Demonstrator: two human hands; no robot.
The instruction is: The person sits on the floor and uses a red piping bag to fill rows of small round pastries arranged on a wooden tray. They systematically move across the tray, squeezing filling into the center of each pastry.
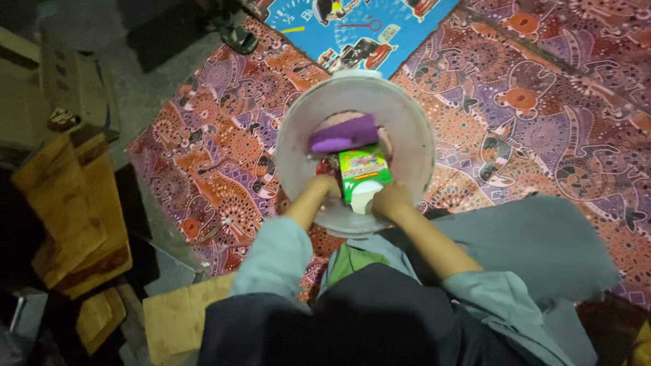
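Note:
A pale round bucket (291, 146) stands on a patterned orange and purple mat in front of me. Both my arms reach into it. My left hand (326, 183) and my right hand (389, 198) grip a green and white carton (363, 177) from either side, holding it over the bucket's near side. Behind the carton, inside the bucket, lies a purple block-shaped object (344, 135). Something small and red shows just left of the carton, mostly hidden.
A blue printed sheet (352, 30) lies beyond the bucket. A grey cloth (536, 244) covers the mat at my right. Brown cardboard pieces (74, 210) and boxes are stacked at the left on a dark concrete floor. A dark sandal (237, 37) lies at the mat's far edge.

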